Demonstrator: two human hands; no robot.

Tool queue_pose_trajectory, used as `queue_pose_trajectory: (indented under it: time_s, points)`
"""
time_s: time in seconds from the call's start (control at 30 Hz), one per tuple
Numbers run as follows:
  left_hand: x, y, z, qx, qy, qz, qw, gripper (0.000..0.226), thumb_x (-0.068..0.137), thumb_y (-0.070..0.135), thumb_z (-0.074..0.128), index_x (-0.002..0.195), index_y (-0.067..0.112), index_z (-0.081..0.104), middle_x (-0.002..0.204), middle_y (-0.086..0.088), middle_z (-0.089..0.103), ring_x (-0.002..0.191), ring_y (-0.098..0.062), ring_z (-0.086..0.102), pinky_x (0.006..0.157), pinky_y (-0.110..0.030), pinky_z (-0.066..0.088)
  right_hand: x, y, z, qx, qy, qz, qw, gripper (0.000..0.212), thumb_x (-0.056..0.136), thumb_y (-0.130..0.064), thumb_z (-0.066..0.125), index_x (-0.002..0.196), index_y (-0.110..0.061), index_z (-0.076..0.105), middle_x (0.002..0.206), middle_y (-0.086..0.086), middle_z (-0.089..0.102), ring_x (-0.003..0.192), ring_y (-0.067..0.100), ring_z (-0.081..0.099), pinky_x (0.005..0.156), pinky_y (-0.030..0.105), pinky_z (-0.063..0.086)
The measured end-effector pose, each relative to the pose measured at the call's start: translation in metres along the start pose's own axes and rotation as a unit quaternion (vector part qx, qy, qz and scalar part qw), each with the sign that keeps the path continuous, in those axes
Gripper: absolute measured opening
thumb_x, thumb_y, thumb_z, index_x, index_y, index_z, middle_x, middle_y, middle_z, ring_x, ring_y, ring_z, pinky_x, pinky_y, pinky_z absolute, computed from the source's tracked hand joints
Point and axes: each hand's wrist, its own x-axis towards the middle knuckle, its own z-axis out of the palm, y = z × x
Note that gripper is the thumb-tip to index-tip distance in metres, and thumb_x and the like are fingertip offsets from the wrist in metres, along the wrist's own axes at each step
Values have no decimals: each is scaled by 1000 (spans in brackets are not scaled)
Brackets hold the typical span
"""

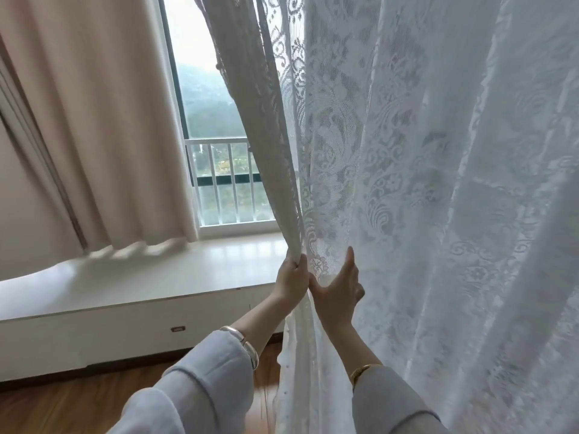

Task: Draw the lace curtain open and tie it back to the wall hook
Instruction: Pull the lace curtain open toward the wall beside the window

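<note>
- The lace curtain (423,183) hangs across the right side of the window (216,126), its left edge gathered into a fold that runs down to the hands
- The left hand (293,278) has its grip curled round that gathered edge, just above the window ledge (141,277)
- The right hand (338,291) lies just beside it, thumbs near touching; fingers straight and spread against the lace, not clasping it
- A beige curtain (94,120) hangs at the far left; wooden floor (78,399) below

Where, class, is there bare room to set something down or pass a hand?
Bare: the white window ledge, bordered by the beige curtain, window railing and lace curtain. Crowded: the lace edge, gripped by the left hand, right hand alongside.
</note>
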Motion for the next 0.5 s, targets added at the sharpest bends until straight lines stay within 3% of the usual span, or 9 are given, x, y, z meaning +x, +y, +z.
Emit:
queue_pose_trajectory:
  time_s: [0.03,0.2,0.37,0.5]
  points:
    - [1,0,1,-4,-5,3,1000,36,100,14,29,132,3,42,86,-7,56,69,-10,48,57,-7,40,1,1,2,-7,-7,-4,1000,88,81,-40,66,149,-14,15,149,7,34,133,19,39,109,40,21]
    - [9,-2,0,-15,-26,13,999,37,100,14,29,132,3,44,101,-8,54,83,-17,50,80,-28,40,3,1,14,-62,-6,-51,997,70,87,-34,62,145,-9,31,145,11,43,126,19,51,103,40,29]
    - [9,-1,-3,-26,-54,38,997,37,99,12,30,131,4,48,123,-15,59,115,-26,55,104,-39,41,3,-2,27,-105,52,-143,983,48,74,-5,76,119,-1,60,112,10,70,83,17,73,73,44,53]
    - [13,-3,-1,-37,-51,38,997,35,99,11,31,126,3,51,119,-16,60,112,-27,56,103,-39,43,-3,-2,31,-97,41,-160,981,47,79,-3,70,124,-3,59,113,5,71,97,15,71,87,44,49]
